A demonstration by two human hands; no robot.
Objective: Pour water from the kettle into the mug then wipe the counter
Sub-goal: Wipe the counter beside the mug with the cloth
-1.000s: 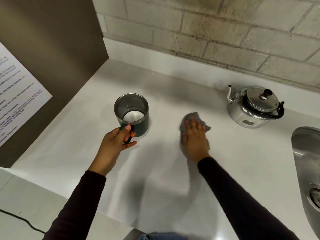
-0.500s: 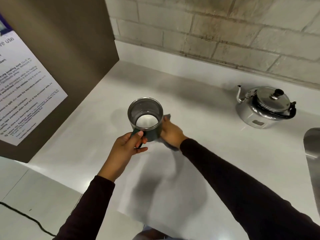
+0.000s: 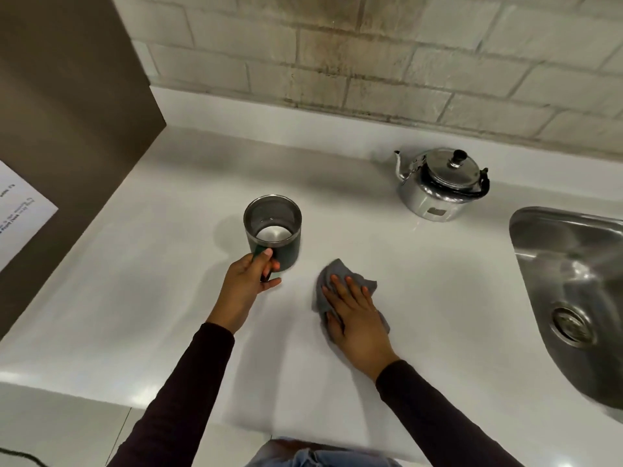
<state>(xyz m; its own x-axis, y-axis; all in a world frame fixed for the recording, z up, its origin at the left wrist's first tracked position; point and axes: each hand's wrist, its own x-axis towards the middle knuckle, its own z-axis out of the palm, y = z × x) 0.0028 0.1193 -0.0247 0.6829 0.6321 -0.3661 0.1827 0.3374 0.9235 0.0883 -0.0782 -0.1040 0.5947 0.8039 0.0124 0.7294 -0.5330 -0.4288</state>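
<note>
Sink point(image 3: 573, 271) cut off at right edge (notice point(image 3: 20, 214) too, left).

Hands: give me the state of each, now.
Left hand: closed on the mug handle.
Right hand: open, fingers flat, pressing the cloth onto the counter.

Printed notice point(image 3: 20, 210) on brown panel point(image 3: 67, 112) at left: text lines present, too small and blurred to read.

Kettle point(image 3: 441, 183) shiny metal; mug point(image 3: 273, 230) steel-lined; cloth point(image 3: 340, 284) grey fabric; counter point(image 3: 438, 298) smooth, glossy.
</note>
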